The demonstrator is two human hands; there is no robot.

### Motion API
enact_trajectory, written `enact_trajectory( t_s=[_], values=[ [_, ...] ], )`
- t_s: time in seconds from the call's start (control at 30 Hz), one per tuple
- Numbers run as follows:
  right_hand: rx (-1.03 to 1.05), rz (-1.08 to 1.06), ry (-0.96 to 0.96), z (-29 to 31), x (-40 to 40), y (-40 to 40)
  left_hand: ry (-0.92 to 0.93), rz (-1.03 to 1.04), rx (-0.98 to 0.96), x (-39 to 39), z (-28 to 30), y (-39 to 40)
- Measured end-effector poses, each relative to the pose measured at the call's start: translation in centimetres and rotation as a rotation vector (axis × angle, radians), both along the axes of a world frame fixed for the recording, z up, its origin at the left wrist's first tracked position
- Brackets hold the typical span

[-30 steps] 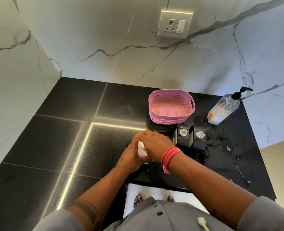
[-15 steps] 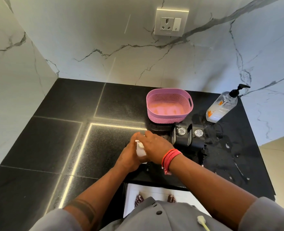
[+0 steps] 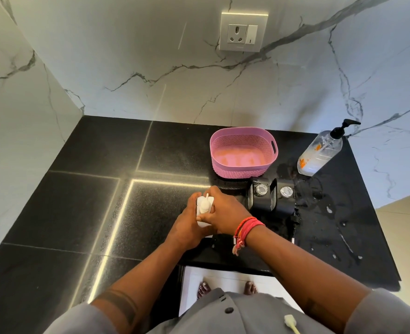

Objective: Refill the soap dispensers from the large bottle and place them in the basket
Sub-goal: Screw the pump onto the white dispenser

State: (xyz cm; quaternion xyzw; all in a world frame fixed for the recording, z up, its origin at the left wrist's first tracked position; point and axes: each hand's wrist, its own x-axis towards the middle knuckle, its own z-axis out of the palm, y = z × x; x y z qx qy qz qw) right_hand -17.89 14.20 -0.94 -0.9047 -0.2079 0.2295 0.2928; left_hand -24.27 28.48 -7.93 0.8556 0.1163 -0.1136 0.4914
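Single head view, looking down at a black counter (image 3: 151, 153) set into a marble-walled corner.

White soap dispenser (image 3: 203, 209): held upright between both hands, just above or on the counter; contact with the surface is hidden by the hands. Left hand (image 3: 187, 227) wraps the dispenser body from the left and from below, fingers curled round it. Right hand (image 3: 225, 213) comes in from the right, fingers curled over the front and right side of the dispenser near its upper part. Both grips are closed on the same item. Visible between the two hands: the white top of the dispenser with a thin white stem pointing up, and a strip of the white body. The lower part of the body is covered by the palms. Whether the top is seated or loose, I cannot tell.

Pink basket (image 3: 243, 153): beyond the hands and to their right, standing on the counter; nothing but its pinkish floor is seen inside.

Two black dispensers (image 3: 270, 197): side by side, just in front of the basket, directly right of the right hand and apart from it. Each shows a round, open, clear neck at its top.

Large bottle (image 3: 319, 153): clear, black pump head, at the far right by the wall, a low level of pale liquid inside.

Wet patches and droplets (image 3: 329, 209) on the counter right of the black dispensers.
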Motion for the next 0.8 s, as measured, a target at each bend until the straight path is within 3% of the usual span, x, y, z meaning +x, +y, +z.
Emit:
enact_trajectory(
  t_s=[0.3,0.57,0.8],
  values=[
    [0.047,-0.055,0.013,-1.3,-0.4,-0.7,0.034,0.004,0.013,0.0,0.4,-0.1],
    [0.092,-0.072,-0.091,-2.4,-0.7,-0.8,0.071,-0.013,0.022,0.2,1.2,-0.4],
    [0.188,-0.096,0.007,-3.1,-1.1,-2.5,0.107,0.010,0.151,0.1,0.6,-1.2]
  ],
)
